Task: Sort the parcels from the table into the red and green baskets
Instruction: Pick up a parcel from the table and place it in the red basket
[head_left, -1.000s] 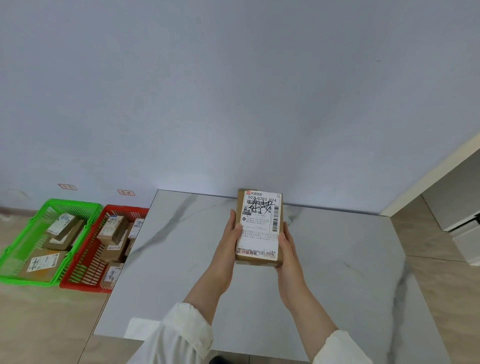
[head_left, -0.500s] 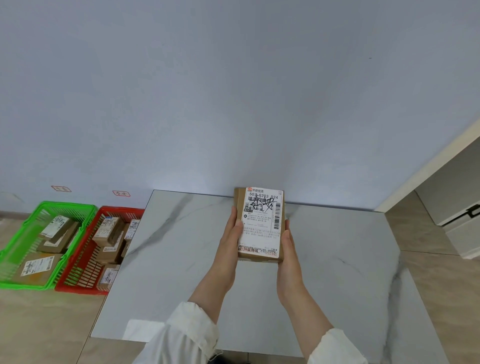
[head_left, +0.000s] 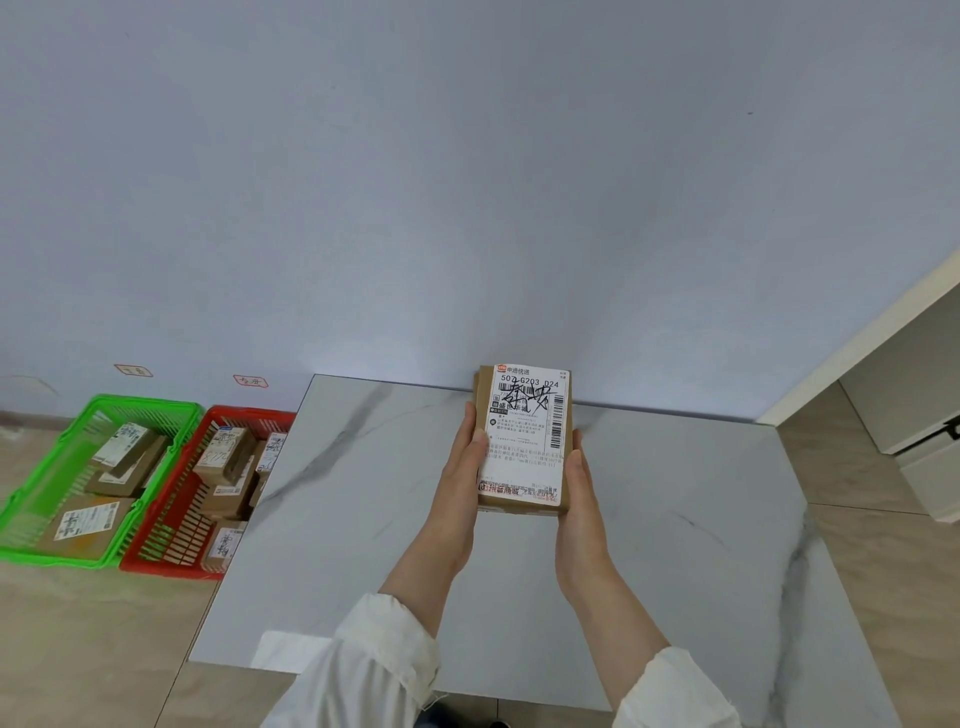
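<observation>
The left hand (head_left: 462, 467) and right hand (head_left: 576, 483) clasp the long sides of a brown cardboard parcel with a white shipping label (head_left: 524, 441), face-up above the white marbled bench (head_left: 363, 519), presumably to read it (destination undecided) before choosing the green plastic basket (head_left: 31, 545) or red plastic basket (head_left: 161, 558).

Brown parcel (head_left: 523, 439), white label up, held above the table; baskets (head_left: 98, 467) apparently part-filled.

Single head-worn wide-angle view, forward and down over the table (head_left: 363, 519), close above the forearms.
</observation>
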